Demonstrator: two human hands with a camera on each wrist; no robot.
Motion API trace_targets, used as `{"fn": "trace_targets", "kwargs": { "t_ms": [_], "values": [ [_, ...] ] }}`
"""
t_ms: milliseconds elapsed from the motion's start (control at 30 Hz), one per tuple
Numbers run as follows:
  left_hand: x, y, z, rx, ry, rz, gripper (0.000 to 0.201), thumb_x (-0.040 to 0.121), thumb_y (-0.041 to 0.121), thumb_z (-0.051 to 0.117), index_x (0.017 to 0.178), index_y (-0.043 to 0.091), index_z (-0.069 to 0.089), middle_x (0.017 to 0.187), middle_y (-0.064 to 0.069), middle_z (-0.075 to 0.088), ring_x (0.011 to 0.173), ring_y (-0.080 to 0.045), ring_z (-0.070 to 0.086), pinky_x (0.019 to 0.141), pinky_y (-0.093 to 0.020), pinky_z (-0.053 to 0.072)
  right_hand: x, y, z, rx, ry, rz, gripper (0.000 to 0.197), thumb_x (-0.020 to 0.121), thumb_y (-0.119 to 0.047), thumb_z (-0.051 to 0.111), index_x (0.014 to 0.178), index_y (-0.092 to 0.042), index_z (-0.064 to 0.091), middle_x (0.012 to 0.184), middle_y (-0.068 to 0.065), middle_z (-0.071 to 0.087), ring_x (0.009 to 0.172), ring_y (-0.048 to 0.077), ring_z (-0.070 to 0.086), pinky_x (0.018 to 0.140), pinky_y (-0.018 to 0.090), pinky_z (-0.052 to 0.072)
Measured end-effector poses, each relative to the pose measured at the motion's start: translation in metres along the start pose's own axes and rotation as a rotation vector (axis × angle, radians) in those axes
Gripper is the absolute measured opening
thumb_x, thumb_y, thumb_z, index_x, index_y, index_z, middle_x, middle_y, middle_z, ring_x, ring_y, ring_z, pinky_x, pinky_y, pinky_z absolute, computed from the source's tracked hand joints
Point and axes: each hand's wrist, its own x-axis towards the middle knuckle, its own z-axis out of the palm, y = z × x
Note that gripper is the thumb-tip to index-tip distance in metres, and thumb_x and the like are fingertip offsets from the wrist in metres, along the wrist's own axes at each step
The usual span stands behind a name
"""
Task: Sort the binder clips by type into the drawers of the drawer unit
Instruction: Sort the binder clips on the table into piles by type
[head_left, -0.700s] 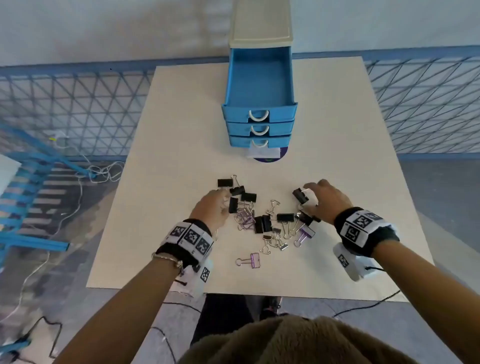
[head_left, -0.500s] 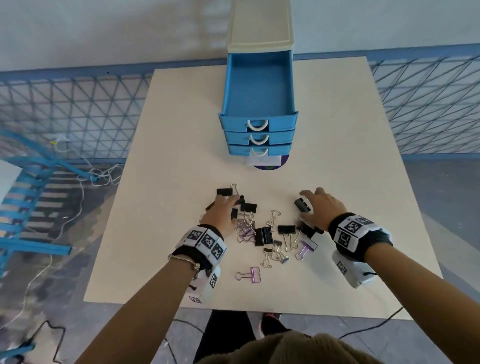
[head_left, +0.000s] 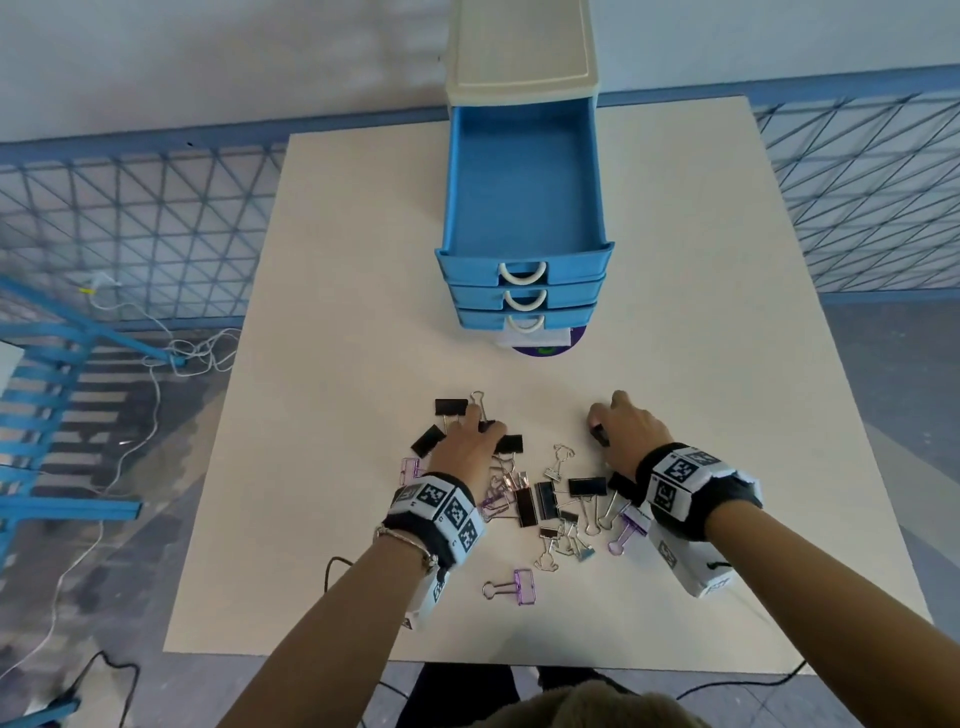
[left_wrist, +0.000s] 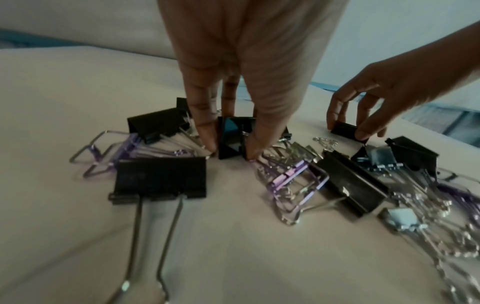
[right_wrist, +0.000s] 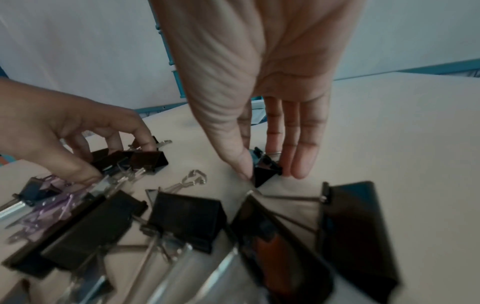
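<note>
The left hand has its grip closed on a black clip, thumb on one side and fingers on the other, the clip standing on the counter at the far edge of the heap. The right hand pinches another black clip between thumb and forefinger, a little apart from the rest, also touching the counter.

Around both lies the pile of clips: more black ones, purple wire-framed ones and small silver ones, their wire handles overlapping. Beyond stands the drawer unit, its top drawer pulled out with nothing in it; the two lower drawers are closed.

The likely trouble is tangling: the left clip sits against purple and silver handles, so lifting it may drag a neighbour along and land the wrong type in the drawer. A fingertip pinch on smooth metal could also slip on the way across.
</note>
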Motion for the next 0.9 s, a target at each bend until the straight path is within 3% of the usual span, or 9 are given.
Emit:
{"fn": "trace_targets", "kwargs": {
  "t_ms": [200, 367, 500, 600, 700, 800, 900],
  "values": [
    [0.002, -0.010, 0.002, -0.261, 0.066, -0.005, 0.035, 0.079, 0.003, 0.058, 0.111, 0.015, 0.051, 0.128, -0.008, 0.039, 0.100, -0.027, 0.054, 0.086, -0.037, 0.051, 0.011, -0.033, -0.008, 0.093, 0.035, -0.165, 0.037, 0.080, 0.001, 0.051, 0.114, -0.012, 0.053, 0.118, 0.012, 0.049, 0.102, 0.035, 0.056, 0.081, 0.040, 0.048],
    [0.003, -0.013, 0.001, -0.476, 0.163, -0.023, 0.036, 0.075, -0.001, 0.061, 0.108, 0.012, 0.057, 0.124, -0.008, 0.044, 0.106, -0.022, 0.055, 0.079, -0.013, 0.036, 0.017, -0.063, 0.004, 0.018, -0.065, -0.261, 0.037, 0.082, -0.001, 0.048, 0.116, -0.015, 0.052, 0.120, 0.009, 0.052, 0.110, 0.032, 0.052, 0.087, 0.040, 0.046],
    [-0.003, -0.017, -0.006, -0.665, 0.265, -0.039, 0.037, 0.072, -0.004, 0.063, 0.106, 0.010, 0.060, 0.120, -0.009, 0.051, 0.107, -0.022, 0.055, 0.087, -0.022, 0.039, 0.019, -0.075, 0.013, -0.031, -0.100, -0.265, 0.036, 0.082, -0.019, 0.056, 0.117, -0.014, 0.048, 0.120, 0.013, 0.045, 0.111, 0.035, 0.050, 0.085, 0.042, 0.047],
    [-0.008, -0.025, -0.013, -0.748, 0.319, -0.026, 0.036, 0.072, -0.004, 0.064, 0.103, 0.013, 0.060, 0.115, -0.006, 0.056, 0.104, -0.018, 0.056, 0.090, -0.026, 0.043, 0.018, -0.084, 0.016, -0.138, -0.138, -0.258, 0.055, 0.077, -0.037, 0.065, 0.122, -0.013, 0.044, 0.123, 0.013, 0.040, 0.110, 0.036, 0.048, 0.084, 0.043, 0.047],
    [-0.014, -0.039, -0.019, -0.788, 0.394, -0.037, 0.036, 0.071, -0.004, 0.066, 0.103, 0.013, 0.060, 0.112, -0.006, 0.059, 0.099, -0.013, 0.056, 0.090, -0.026, 0.045, 0.019, -0.092, 0.020, -0.169, -0.121, -0.250, 0.046, 0.081, -0.028, 0.064, 0.121, -0.013, 0.045, 0.126, 0.015, 0.037, 0.107, 0.039, 0.051, 0.083, 0.042, 0.048],
    [-0.019, -0.059, -0.024, -0.785, 0.487, -0.055, 0.036, 0.070, -0.007, 0.067, 0.102, 0.010, 0.061, 0.109, -0.006, 0.060, 0.096, -0.016, 0.057, 0.088, -0.032, 0.047, 0.022, -0.098, 0.021, -0.165, -0.118, -0.235, 0.039, 0.081, -0.021, 0.062, 0.117, -0.011, 0.049, 0.125, 0.015, 0.039, 0.100, 0.039, 0.056, 0.080, 0.040, 0.049],
    [-0.027, -0.079, -0.024, -0.774, 0.524, -0.099, 0.036, 0.071, -0.008, 0.066, 0.102, 0.008, 0.060, 0.106, -0.002, 0.058, 0.096, -0.021, 0.059, 0.086, -0.033, 0.048, 0.022, -0.105, 0.023, -0.176, -0.112, -0.195, 0.045, 0.078, -0.019, 0.066, 0.117, -0.009, 0.046, 0.125, 0.016, 0.036, 0.100, 0.036, 0.055, 0.076, 0.037, 0.050]
  ]
}}
